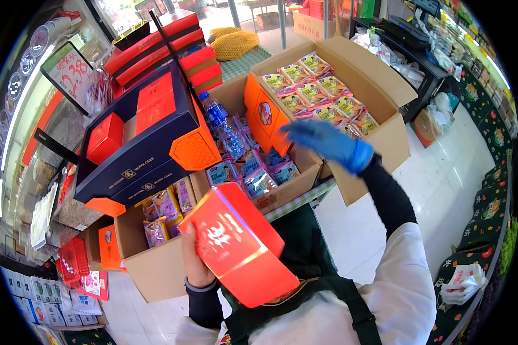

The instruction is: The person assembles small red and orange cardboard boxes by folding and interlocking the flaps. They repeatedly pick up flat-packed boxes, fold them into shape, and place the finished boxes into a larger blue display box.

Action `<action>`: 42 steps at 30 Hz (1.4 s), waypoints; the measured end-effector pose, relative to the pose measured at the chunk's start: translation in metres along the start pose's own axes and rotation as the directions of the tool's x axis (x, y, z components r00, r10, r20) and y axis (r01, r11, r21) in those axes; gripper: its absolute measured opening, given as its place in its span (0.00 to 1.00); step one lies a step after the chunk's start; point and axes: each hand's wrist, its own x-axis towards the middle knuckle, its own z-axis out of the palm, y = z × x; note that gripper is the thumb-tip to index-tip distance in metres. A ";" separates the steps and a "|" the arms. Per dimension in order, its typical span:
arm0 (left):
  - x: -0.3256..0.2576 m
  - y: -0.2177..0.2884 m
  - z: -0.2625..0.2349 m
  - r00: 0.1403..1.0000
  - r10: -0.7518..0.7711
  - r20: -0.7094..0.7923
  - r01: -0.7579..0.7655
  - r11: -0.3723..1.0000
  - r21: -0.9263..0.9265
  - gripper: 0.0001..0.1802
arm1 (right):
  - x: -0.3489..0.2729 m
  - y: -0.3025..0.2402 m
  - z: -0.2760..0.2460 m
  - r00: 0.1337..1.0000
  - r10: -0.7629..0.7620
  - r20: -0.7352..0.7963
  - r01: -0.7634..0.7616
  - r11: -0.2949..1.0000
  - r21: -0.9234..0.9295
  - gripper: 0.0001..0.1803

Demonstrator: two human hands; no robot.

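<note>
My bare left hand [197, 263] grips a red box [239, 238] with gold lettering by its left side, close in front of my apron. The box is tilted, and my fingers under it are hidden. My right hand [327, 144], in a blue glove, is stretched out with nothing visible in it. It hovers by the near edge of a brown carton [360, 169] filled with yellow and pink snack packets [313, 92]. Left of that hand stands an orange card panel [265, 113]. Nearer to the red box, a middle carton [293, 192] holds blue packets [260, 181].
Dark blue display trays [135, 181] with red boxes [105, 138] stand at left, above a carton of purple packets [165, 207]. A water bottle [214, 112] lies over the middle carton. A yellow netted bundle [235, 45] sits behind. A black counter [408, 49] stands at far right.
</note>
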 end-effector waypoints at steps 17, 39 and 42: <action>0.035 -0.010 0.000 0.978 0.117 -0.173 -0.163 0.946 -0.281 0.27 | 0.001 0.101 -0.050 0.765 0.640 0.069 -0.295 0.445 -0.846 0.20; 0.012 0.003 -0.024 0.986 0.000 0.168 0.147 0.475 -0.867 0.27 | -0.010 -0.068 -0.057 0.992 -0.121 0.028 0.113 0.790 -0.603 0.33; 0.015 0.005 -0.024 0.997 -0.048 0.061 0.077 0.721 -0.689 0.27 | -0.037 -0.157 -0.018 0.959 -0.280 -0.052 0.270 0.951 -0.151 0.34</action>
